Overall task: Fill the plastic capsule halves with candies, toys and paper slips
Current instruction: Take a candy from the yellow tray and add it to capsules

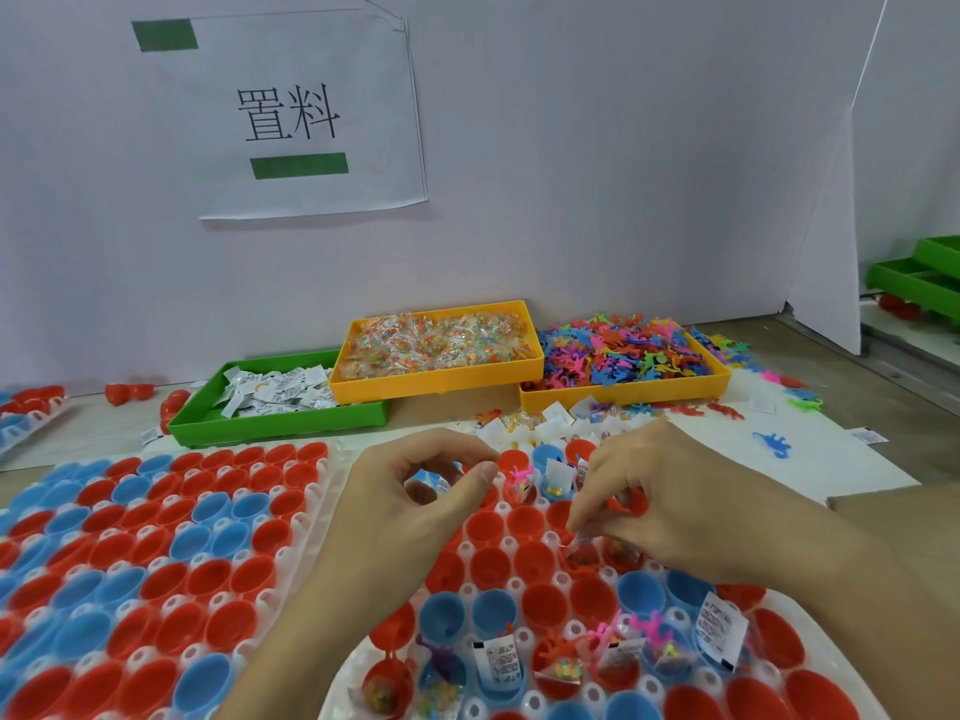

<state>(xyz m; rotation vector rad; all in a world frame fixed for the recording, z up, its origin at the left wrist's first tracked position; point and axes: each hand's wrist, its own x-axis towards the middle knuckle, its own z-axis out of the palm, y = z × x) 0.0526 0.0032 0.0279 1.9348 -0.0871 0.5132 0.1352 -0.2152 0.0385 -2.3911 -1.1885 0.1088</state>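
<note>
Your left hand (415,491) hovers over the right-hand white tray (852,683), its fingers (457,454) curled with thumb and forefinger pinching a small paper slip (434,480). Your right hand (670,501) sits just beside it, fingers bent and clamped on a clear candy packet (582,543) that touches the rim of a red capsule half (576,561); a red toy (631,504) is tucked under those fingers too. Along the near rows of this tray, several capsule halves (498,662) already carry slips, candies and little figures, while those in the middle rows look bare. The left-hand tray (306,517) holds rows of red and blue halves. Farther back on the surface (857,407) stand a green bin (270,423) of paper slips, a yellow bin (436,387) of candy packets, and another yellow bin (623,394) heaped with coloured toy figures.
</note>
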